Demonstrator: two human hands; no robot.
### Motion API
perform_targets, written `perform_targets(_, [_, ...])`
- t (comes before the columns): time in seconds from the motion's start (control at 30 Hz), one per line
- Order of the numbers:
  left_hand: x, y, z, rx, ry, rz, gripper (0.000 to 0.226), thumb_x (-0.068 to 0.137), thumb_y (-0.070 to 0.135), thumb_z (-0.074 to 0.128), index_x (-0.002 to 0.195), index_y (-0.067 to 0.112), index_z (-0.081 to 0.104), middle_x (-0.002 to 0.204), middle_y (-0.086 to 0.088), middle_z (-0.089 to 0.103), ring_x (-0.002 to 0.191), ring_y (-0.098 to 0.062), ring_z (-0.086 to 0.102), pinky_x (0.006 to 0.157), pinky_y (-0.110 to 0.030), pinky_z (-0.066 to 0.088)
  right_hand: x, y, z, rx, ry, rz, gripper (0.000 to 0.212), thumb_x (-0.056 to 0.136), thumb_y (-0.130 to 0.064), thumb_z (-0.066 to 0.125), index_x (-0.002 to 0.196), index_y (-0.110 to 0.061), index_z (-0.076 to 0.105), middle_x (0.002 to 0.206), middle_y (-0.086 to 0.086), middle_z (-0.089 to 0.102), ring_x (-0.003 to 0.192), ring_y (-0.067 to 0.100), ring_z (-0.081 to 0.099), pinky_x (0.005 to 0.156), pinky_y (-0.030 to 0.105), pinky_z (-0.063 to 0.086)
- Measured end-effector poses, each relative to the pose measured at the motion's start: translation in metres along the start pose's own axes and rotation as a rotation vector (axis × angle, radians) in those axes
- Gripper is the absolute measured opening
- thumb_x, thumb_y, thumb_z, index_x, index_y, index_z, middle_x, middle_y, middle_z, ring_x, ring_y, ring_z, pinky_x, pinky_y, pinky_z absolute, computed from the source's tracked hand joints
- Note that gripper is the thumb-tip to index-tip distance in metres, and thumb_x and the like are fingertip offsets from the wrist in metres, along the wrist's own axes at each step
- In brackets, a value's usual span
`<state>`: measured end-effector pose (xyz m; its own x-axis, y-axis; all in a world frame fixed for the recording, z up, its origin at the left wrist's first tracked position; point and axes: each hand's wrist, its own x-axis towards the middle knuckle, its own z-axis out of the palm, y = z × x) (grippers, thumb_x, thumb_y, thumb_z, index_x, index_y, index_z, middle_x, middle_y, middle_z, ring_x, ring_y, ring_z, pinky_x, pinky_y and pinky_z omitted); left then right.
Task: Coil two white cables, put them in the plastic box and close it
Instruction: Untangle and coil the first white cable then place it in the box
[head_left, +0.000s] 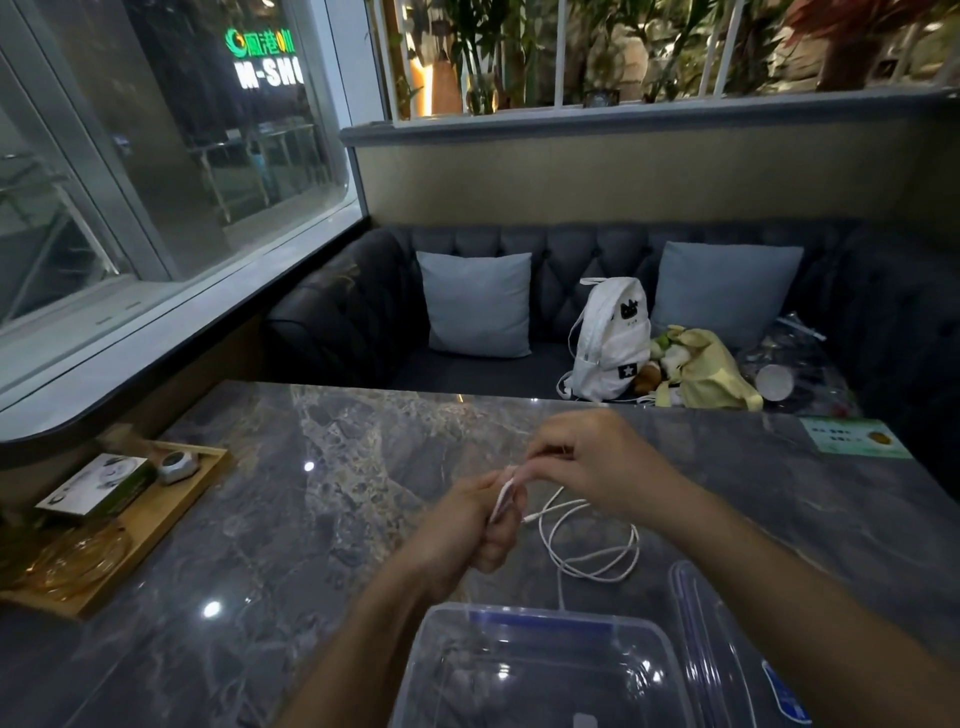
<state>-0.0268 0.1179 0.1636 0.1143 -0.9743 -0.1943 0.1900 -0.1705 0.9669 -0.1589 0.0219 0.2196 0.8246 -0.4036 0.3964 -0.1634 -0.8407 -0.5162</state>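
the left hand (467, 525) has its fingers (501, 543) curled tight round a few folded strands of white cable (636, 545). the right hand (597, 462) pinches the same strands at their top end, fingertips closed on them. the rest of the thin, round cable lies in loose loops on the glossy, dark marbled surface (311, 493) – whether it is one cable or two is hard to tell. nearer, a clear plastic box (519, 613) stands open, cut off by the lower edge, with its lid (711, 639) just to its right.
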Motion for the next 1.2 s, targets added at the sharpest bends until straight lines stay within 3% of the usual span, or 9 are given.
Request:
perform_targets(0.27, [-0.006,0.002,-0.011,-0.454,-0.344,-0.086,0.038,0.088,0.037,0.047,0.055,0.02,0.047,0.04,0.007,0.017,0.032,-0.009,0.011,0.037,-0.013,0.013,0.003,0.03,0.0,0.155,0.158,0.113,0.002,0.071,-0.013,0.074,0.072,-0.011,0.074,0.068,0.004,0.069,0.063,-0.001,0.055,0.06,0.009,0.038])
perform_targets(0.4, [-0.012,0.004,-0.015,-0.563,-0.431,-0.071,0.051,0.077,0.032,0.071,0.053,0.02,0.028,0.039,0.006,0.014,0.033,-0.01,0.008,0.038,-0.016,0.009,0.002,0.051,-0.011,0.288,0.23,0.211,0.023,0.071,-0.013,0.074,0.068,-0.036,0.07,0.067,-0.011,0.069,0.063,-0.003,0.06,0.062,0.01,0.046])
perform_targets(0.57, [-0.018,0.011,-0.017,-0.908,-0.626,0.108,0.039,0.097,0.027,0.04,0.061,0.017,0.031,0.041,0.005,0.009,0.036,-0.007,0.006,0.038,-0.022,0.007,-0.009,0.07,-0.007,0.338,0.321,0.213,0.039,0.078,-0.007,0.067,0.075,-0.046,0.068,0.078,-0.006,0.071,0.07,-0.004,0.062,0.065,0.006,0.046])
perform_targets(0.67, [-0.018,0.017,-0.026,-1.002,-0.65,0.198,0.038,0.099,0.031,0.032,0.064,0.016,0.033,0.043,0.006,0.012,0.037,-0.007,0.009,0.039,-0.022,0.007,-0.021,0.08,0.002,0.212,0.316,0.21,0.034,0.08,0.0,0.063,0.097,-0.029,0.071,0.087,0.012,0.073,0.079,0.018,0.067,0.065,0.01,0.046])
perform_targets(0.77, [-0.015,0.019,-0.039,-1.062,-0.599,0.242,0.037,0.098,0.03,0.031,0.065,0.016,0.034,0.044,0.007,0.011,0.039,-0.007,0.007,0.04,-0.022,0.006,-0.028,0.073,0.01,-0.352,0.203,-0.055,0.033,0.07,-0.006,0.066,0.098,-0.022,0.072,0.077,0.004,0.074,0.062,0.023,0.069,0.048,0.021,0.05])
perform_targets(0.83, [-0.012,0.023,-0.045,-1.093,-0.455,0.243,0.036,0.096,0.032,0.032,0.062,0.018,0.033,0.046,0.009,0.007,0.039,-0.005,0.003,0.039,-0.02,0.004,-0.027,0.06,0.017,-0.596,-0.03,-0.114,0.033,0.073,-0.018,0.061,0.103,-0.031,0.068,0.083,-0.005,0.073,0.066,0.019,0.068,0.047,0.022,0.046])
perform_targets(0.97, [-0.005,0.024,-0.049,-0.833,0.056,0.248,0.051,0.094,0.041,0.03,0.046,0.023,0.033,0.046,0.007,0.006,0.037,-0.009,0.003,0.035,-0.017,0.003,-0.026,0.032,0.031,-0.676,-0.471,-0.137,0.028,0.084,-0.016,0.046,0.109,-0.02,0.057,0.1,0.009,0.067,0.089,0.032,0.063,0.064,0.034,0.041])
perform_targets(1.07, [0.004,0.016,-0.047,-0.808,0.187,0.219,0.058,0.098,0.041,0.025,0.047,0.02,0.04,0.045,0.007,0.011,0.036,-0.006,0.007,0.033,-0.015,0.015,-0.022,-0.001,0.035,-0.626,-0.59,-0.207,0.016,0.08,-0.007,0.048,0.087,-0.002,0.062,0.088,0.021,0.067,0.079,0.037,0.063,0.06,0.036,0.036])
perform_targets(1.2, [0.007,0.005,-0.032,-0.564,0.313,0.16,0.045,0.098,0.038,0.032,0.058,0.02,0.037,0.035,0.007,0.031,0.028,-0.005,0.031,0.041,-0.026,0.05,-0.018,-0.038,0.04,-0.577,-0.62,-0.316,0.012,0.076,-0.009,0.054,0.084,-0.005,0.061,0.09,0.017,0.067,0.077,0.035,0.062,0.057,0.033,0.032])
